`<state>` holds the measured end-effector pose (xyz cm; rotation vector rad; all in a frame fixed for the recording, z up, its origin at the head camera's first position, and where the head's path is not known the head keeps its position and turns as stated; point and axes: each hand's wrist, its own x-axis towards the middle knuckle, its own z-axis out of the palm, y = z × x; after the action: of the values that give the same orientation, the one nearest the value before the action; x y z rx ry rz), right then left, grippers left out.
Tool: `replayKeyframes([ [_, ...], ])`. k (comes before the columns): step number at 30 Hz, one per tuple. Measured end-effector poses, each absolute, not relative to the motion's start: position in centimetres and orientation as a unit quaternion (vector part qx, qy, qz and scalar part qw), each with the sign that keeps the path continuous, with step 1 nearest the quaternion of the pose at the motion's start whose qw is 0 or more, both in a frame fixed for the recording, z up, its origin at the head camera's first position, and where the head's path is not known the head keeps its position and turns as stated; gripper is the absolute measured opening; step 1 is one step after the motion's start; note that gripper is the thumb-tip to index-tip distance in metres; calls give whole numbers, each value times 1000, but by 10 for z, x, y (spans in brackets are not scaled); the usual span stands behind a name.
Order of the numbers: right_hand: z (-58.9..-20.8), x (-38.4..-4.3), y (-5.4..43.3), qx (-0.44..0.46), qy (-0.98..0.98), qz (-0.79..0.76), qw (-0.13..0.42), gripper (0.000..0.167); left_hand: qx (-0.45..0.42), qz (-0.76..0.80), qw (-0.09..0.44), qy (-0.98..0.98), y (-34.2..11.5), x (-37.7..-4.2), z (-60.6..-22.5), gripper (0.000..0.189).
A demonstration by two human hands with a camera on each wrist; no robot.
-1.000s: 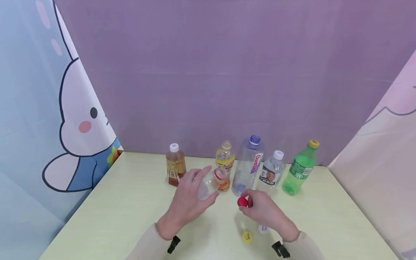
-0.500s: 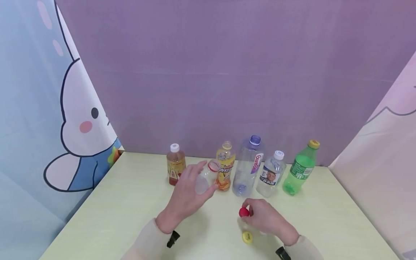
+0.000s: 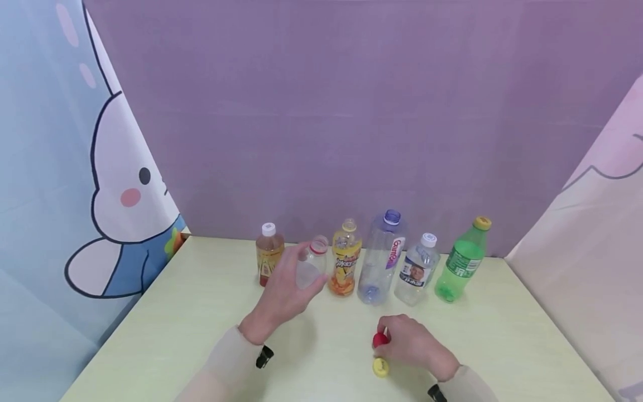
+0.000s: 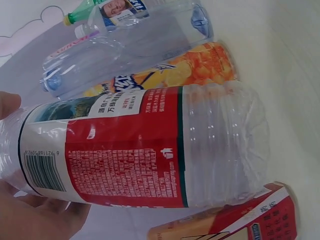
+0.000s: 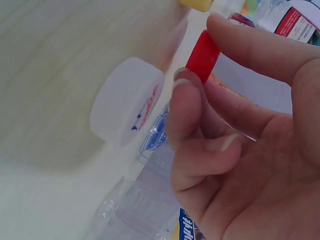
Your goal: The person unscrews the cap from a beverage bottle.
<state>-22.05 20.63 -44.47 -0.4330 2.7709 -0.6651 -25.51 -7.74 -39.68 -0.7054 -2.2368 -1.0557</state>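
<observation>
Yellow plastic is catching the eye first: a yellow cap point(image 3: 380, 367) is lying nearest on the pale bench point(image 3: 201, 335). Just beyond it the right hand point(image 3: 409, 343) is pinching a small, smooth red cap point(image 3: 380, 340) between thumb and fingertips. Farther in, the left hand point(image 3: 285, 290) is curling round a clear bottle point(image 4: 135, 150), which is showing a ridged base, a red and white label with a barcode, and a red ring below its uncapped mouth; whether it is touching the bench is hard to tell. The right hand is hiding a white cap point(image 5: 127, 102) from the head view, though the right wrist view is showing it. The left hand is covering part of a white-capped amber bottle point(image 3: 268, 248). To its right, a yellow-labelled bottle point(image 3: 345, 262) and a tall bluish bottle point(image 3: 379, 262) are standing open, beside a small white-capped bottle point(image 3: 417, 271) and a yellow-capped green bottle point(image 3: 462, 259); what the amber and green ones are holding is hard to make out. Behind, purple cloth point(image 3: 341, 123) is hanging
</observation>
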Motion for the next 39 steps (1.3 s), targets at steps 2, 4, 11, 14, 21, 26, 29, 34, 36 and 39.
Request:
replayKeyframes([
  [2, -446, -221, 207, -148, 955, -222, 129, 21, -250, -405, 269, -837, -77, -260, -398, 68],
  [4, -446, -222, 207, -149, 956, -218, 128, 21, -233, -420, 256, -839, -76, -266, -400, 68],
  [11, -446, -221, 207, -159, 957, -207, 124, 22, -169, -494, 205, -828, -76, -281, -408, 70],
  [14, -447, -222, 207, -156, 959, -201, 122, 22, -149, -512, 186, -825, -75, -288, -411, 72],
  [21, -448, -221, 208, -161, 961, -188, 123, 21, -126, -526, 182, -821, -72, -298, -411, 72],
  [26, -446, -220, 208, -160, 961, -188, 124, 21, -107, -540, 171, -817, -70, -303, -407, 74],
  [29, -446, -219, 208, -158, 962, -184, 124, 21, -95, -543, 162, -818, -67, -307, -405, 77],
  [34, -444, -218, 209, -153, 962, -191, 119, 23, -90, -544, 155, -819, -61, -316, -405, 79],
  [36, -441, -218, 208, -145, 962, -198, 117, 24, -92, -542, 157, -820, -60, -318, -405, 80],
  [39, -437, -218, 207, -142, 962, -208, 107, 25, -95, -535, 162, -823, -59, -321, -406, 79],
])
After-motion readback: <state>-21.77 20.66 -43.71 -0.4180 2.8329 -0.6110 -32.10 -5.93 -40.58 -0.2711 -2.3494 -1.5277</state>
